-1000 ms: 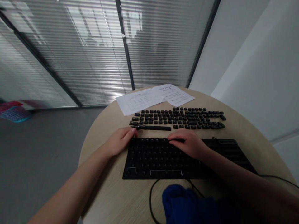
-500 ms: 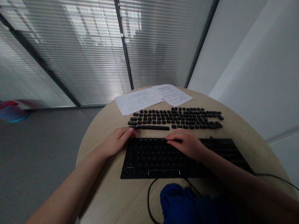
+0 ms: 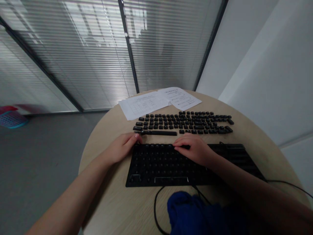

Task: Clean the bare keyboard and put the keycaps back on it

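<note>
A black keyboard (image 3: 156, 164) lies on the round table, most of its switches bare, with several keycaps seated along its top row. At the keyboard's upper left corner, my left hand (image 3: 125, 147) has its fingers curled in against the edge. My right hand (image 3: 192, 147) reaches across the keyboard, thumb and fingers pinched at a small black keycap (image 3: 170, 145) in the top row; the fingers partly hide it. Just beyond the keyboard, loose black keycaps (image 3: 168, 123) are laid out in rows. A long black spacebar (image 3: 162, 133) lies nearest my left hand.
Printed papers (image 3: 144, 104) lie at the far side of the wooden table (image 3: 107, 195). A blue cloth (image 3: 190, 215) is bunched at the near edge beside a black cable (image 3: 155, 209). Glass with blinds stands behind; a basket (image 3: 12, 117) sits on the floor at left.
The view has shifted very slightly. Both hands keep their places at the keyboard's top edge, and no keycap has visibly moved.
</note>
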